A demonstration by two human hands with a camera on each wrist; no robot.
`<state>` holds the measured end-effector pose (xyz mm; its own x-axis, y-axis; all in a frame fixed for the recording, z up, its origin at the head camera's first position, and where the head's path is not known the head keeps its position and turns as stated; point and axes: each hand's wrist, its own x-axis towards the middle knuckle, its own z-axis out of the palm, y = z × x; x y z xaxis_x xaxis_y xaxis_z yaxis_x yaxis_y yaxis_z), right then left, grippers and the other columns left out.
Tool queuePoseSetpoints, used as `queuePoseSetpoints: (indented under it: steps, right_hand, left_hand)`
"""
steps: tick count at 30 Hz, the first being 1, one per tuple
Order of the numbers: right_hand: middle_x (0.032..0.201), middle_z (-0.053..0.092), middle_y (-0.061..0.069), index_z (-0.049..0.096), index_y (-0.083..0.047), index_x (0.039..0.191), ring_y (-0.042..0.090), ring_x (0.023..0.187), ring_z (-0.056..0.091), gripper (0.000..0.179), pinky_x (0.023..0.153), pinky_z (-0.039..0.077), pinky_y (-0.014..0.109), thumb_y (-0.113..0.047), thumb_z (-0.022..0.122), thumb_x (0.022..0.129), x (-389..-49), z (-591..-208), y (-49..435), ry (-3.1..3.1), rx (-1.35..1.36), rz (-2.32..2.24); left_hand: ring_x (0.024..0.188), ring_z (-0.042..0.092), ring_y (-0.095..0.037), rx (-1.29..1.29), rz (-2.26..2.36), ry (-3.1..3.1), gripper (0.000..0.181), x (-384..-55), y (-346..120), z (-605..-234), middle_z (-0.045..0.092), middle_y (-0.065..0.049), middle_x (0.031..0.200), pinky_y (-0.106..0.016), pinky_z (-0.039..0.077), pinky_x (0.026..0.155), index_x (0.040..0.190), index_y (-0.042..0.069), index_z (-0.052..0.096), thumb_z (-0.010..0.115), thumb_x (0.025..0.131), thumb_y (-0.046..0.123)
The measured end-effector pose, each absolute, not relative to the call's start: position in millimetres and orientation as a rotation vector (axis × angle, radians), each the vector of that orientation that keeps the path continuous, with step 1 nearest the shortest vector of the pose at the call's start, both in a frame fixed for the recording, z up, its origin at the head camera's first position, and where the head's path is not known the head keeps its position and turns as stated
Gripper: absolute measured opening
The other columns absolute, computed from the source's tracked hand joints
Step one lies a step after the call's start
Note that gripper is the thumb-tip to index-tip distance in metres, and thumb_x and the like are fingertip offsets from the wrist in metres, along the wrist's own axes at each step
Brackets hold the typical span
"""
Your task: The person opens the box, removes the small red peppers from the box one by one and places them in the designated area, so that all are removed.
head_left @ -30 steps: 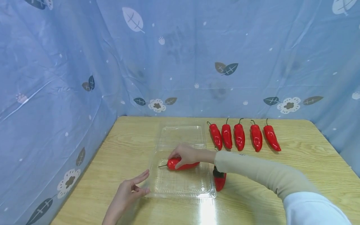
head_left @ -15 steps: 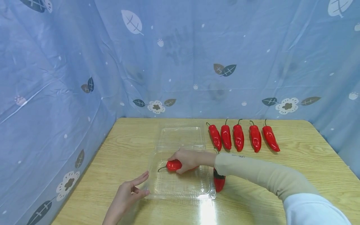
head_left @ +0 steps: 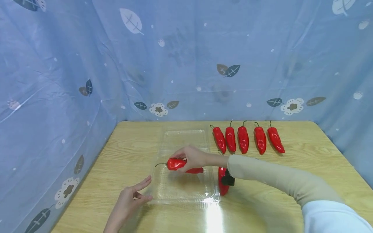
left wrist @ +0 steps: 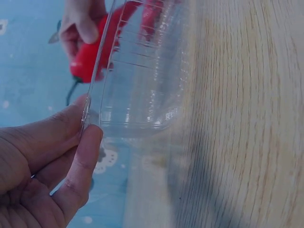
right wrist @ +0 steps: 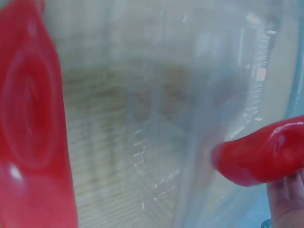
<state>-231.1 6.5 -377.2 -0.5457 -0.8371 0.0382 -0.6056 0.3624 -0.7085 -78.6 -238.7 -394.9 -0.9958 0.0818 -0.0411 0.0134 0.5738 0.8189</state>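
Note:
My right hand (head_left: pixel 192 158) grips a red chili pepper (head_left: pixel 175 164) over the base of an open clear plastic clamshell container (head_left: pixel 186 191). Its dark curved stem points left and its tip sticks out under the palm. In the right wrist view the held pepper (right wrist: pixel 266 152) hangs above the ribbed plastic. My left hand (head_left: pixel 129 200) is at the container's left side; the left wrist view shows thumb and finger of that hand (left wrist: pixel 57 161) pinching the rim (left wrist: pixel 97 71). Another red pepper (head_left: pixel 223 181) lies right beside the container, partly covered by my right wrist and its black camera.
Several red peppers (head_left: pixel 243 139) lie in a row at the back right of the wooden table (head_left: pixel 306 174), stems away from me. The container's lid (head_left: pixel 185 139) lies folded back behind the base. A blue patterned cloth (head_left: pixel 186 64) hangs behind and to the left.
My right hand has lifted the pepper a little and shifted it slightly left above the container base. My left hand stays at the container's edge. The head view has shifted slightly.

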Motion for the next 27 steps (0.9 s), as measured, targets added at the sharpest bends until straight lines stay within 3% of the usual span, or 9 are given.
queuePoseSetpoints:
  steps: [10,18,27]
  right_hand:
    - [0.118,0.064,0.008,0.06,-0.007,0.127,0.027,0.107,0.062,0.05,0.08,0.054,0.034,-0.013,0.078,0.081,-214,-350,40,2.19,-0.817,-1.339]
    - [0.12,0.062,0.008,0.057,-0.009,0.129,0.028,0.109,0.06,0.052,0.078,0.055,0.038,-0.014,0.077,0.081,-203,-338,77,2.127,-0.703,-1.429]
    - [0.12,0.06,0.013,0.056,-0.004,0.13,0.031,0.109,0.057,0.054,0.078,0.055,0.039,-0.014,0.077,0.081,-189,-339,122,2.151,-0.588,-1.485]
  left_hand:
    - [0.059,0.05,-0.008,0.063,1.392,2.723,0.054,-80,-238,-393,0.052,-0.011,0.138,-0.022,0.042,0.052,0.129,-0.001,0.058,0.076,0.079,0.009]
    - [0.062,0.052,-0.011,0.025,1.377,2.713,0.054,-81,-236,-394,0.051,-0.009,0.139,-0.021,0.048,0.063,0.13,0.0,0.057,0.075,0.08,0.008]
    - [0.064,0.054,-0.012,0.013,1.371,2.706,0.054,-80,-237,-391,0.05,-0.007,0.14,-0.022,0.049,0.066,0.131,0.002,0.057,0.075,0.08,0.01]
